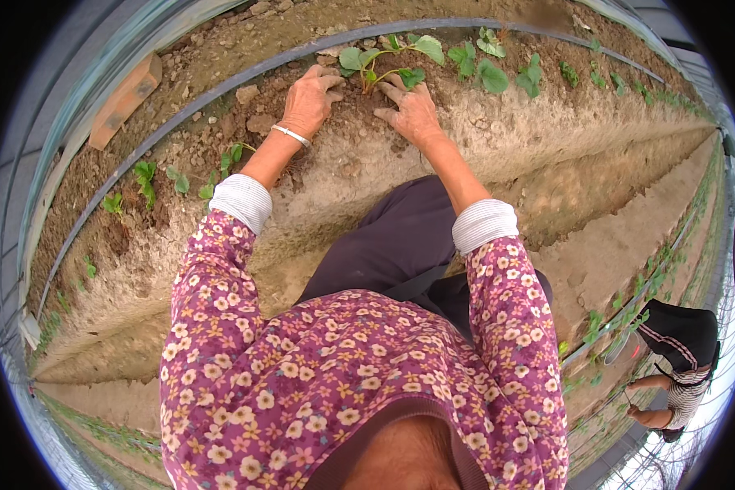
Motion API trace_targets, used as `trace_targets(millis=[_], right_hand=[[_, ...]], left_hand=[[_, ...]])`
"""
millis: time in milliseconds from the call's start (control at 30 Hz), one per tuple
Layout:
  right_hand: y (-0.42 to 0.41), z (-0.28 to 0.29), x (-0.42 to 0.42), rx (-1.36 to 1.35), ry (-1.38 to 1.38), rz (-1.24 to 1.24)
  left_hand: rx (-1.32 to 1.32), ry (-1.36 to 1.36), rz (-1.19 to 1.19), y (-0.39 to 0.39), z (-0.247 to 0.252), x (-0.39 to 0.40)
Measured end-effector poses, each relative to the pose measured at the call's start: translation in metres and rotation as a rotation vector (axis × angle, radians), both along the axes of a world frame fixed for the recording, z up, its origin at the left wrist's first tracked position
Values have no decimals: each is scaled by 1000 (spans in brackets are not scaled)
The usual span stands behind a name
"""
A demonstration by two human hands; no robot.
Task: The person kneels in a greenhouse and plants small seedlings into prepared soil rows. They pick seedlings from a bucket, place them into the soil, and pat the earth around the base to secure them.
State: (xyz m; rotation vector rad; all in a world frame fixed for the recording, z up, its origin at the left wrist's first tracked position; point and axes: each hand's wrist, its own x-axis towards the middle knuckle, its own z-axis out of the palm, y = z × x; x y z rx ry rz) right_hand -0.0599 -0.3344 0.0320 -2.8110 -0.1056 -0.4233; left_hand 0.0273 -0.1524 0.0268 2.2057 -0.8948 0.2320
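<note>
A young strawberry plant [370, 70] stands in the brown soil of a raised bed, between my two hands. My left hand [311, 98] is at the left of its base, fingertips down at the soil, a pale bangle on the wrist. On the right, my right hand [409, 105] has its fingers spread and bent at the soil beside the stems, partly under a leaf. Neither hand plainly grips anything; soil clings to the fingers. A grey irrigation pipe [337, 40] runs just beyond the plant.
Smaller plants [493, 73] line the bed on both sides. A brick [125, 101] lies at the upper left near plastic sheeting. A furrow [563, 196] runs below the bed. At the lower right another person [680, 361] bends over plants in another row.
</note>
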Motion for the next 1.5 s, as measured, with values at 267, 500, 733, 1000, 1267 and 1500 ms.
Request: trace_targets(millis=[267, 500, 733, 1000, 1267, 1500], right_hand=[[-24, -24, 6, -81, -3, 11], [92, -27, 46, -69, -116, -167], [51, -42, 25, -137, -207, -260], [62, -54, 26, -18, -299, -236], [50, -57, 23, -58, -359, -211], [61, -45, 25, -22, -313, -242]], left_hand=[[337, -302, -22, -53, -42, 27], [119, -168, -116, 58, -39, 50], [254, -475, -206, -6, -34, 30], [370, -389, -225, 0, -32, 30], [181, -148, -215, 20, -27, 7], [203, -249, -47, 15, -25, 1]])
